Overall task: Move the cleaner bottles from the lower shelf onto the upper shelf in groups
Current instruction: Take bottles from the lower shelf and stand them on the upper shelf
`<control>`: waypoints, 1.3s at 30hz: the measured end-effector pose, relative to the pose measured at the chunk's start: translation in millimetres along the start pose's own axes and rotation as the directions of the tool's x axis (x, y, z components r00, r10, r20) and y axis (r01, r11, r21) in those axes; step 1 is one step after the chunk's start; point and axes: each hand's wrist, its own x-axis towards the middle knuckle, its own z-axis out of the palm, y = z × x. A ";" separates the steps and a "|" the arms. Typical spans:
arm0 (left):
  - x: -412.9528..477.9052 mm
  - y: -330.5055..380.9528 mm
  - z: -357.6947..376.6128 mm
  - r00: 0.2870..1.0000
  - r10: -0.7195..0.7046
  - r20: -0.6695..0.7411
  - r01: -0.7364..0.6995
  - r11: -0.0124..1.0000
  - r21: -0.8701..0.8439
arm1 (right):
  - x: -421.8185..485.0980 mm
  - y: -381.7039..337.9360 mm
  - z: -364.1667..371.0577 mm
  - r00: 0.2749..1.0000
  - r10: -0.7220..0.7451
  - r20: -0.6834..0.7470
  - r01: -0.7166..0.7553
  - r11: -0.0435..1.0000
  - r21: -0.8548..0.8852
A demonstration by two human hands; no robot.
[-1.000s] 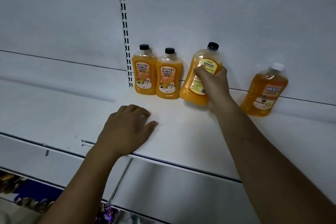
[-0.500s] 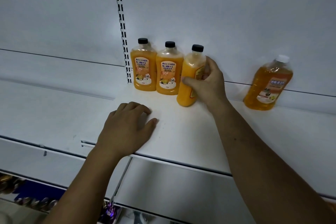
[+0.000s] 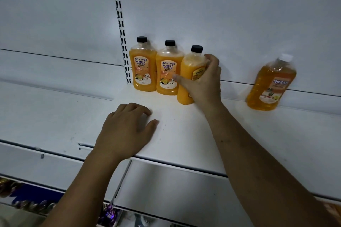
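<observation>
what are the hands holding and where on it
The right hand grips the third orange bottle around its body, at label height; the left hand holds nothing and rests on the shelf.

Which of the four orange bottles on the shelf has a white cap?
The lone bottle at the far right: its cap is white, while the three grouped bottles left of it wear black caps.

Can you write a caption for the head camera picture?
Right hand grips a black-capped orange cleaner bottle on the white shelf while the left hand rests on it.
</observation>
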 end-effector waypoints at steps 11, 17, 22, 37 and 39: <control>-1.9 1.5 -1.1 1.000 -0.017 -0.001 0.017 1.000 -0.002 | 3.9 2.5 -30.1 1.000 0.011 0.002 -0.011 0.993 0.115; -1.8 2.8 -3.1 1.000 -0.018 -0.002 0.018 1.000 -0.012 | 15.9 18.1 -49.0 0.983 0.015 0.183 -0.012 1.000 -0.014; -2.4 2.9 -3.1 1.000 -0.022 -0.002 0.022 1.000 -0.016 | 18.3 26.2 -53.9 0.965 -0.047 0.258 0.065 0.996 -0.063; -3.1 5.2 -4.3 1.000 -0.025 -0.002 0.025 1.000 -0.019 | 20.3 20.9 -26.1 0.986 -0.073 0.149 0.089 0.991 -0.103; -2.5 5.6 -4.3 1.000 -0.029 0.000 0.029 0.999 -0.020 | 20.2 21.0 -25.6 0.988 -0.069 0.140 0.085 0.990 -0.110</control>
